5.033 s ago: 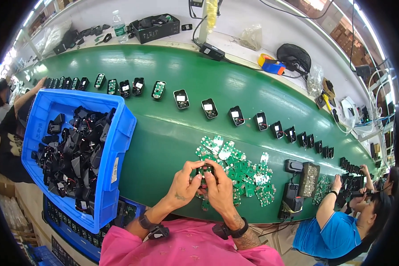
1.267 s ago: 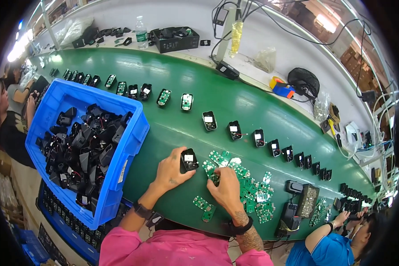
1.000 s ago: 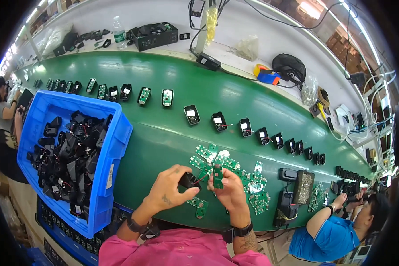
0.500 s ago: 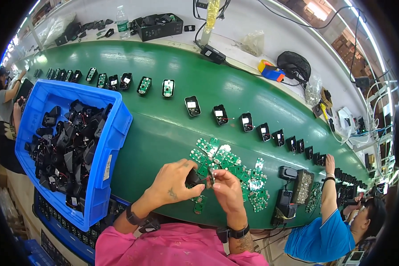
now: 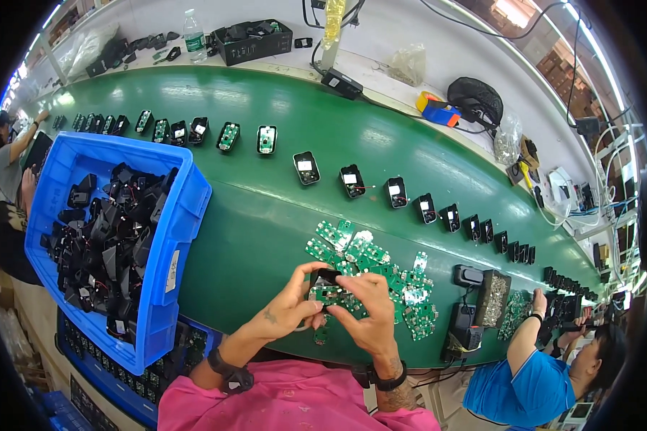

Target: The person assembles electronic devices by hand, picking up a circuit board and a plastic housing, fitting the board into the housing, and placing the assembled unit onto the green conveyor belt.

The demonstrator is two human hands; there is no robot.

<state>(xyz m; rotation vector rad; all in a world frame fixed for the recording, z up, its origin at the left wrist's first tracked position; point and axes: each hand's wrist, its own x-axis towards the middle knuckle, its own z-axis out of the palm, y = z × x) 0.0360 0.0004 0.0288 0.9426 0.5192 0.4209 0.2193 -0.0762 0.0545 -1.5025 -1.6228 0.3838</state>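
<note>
Just above the bench's front edge, a small black plastic housing [image 5: 328,276] is held between both hands, and a green circuit board [image 5: 326,293] lies at its open side. My left hand [image 5: 284,309] wraps the housing's left side, thumb along the lower edge. From the right, my right hand [image 5: 370,309] closes its fingers on the same housing and board. Whether the board is fully seated inside cannot be made out. Right behind the hands spreads a loose pile of green circuit boards [image 5: 370,255].
A blue bin [image 5: 200,215] full of black housings stands at left. Open housings [image 5: 306,168] line the green bench [image 5: 251,208] in a long row. At right are a black device [image 5: 464,329], a box of small metal parts [image 5: 493,305] and a co-worker in blue [image 5: 521,384].
The circuit board, earlier edge-on in my right fingers beside the housing, now lies face up at the housing's opening. Both hands have come together. The co-worker's arm has drawn back from the row.
</note>
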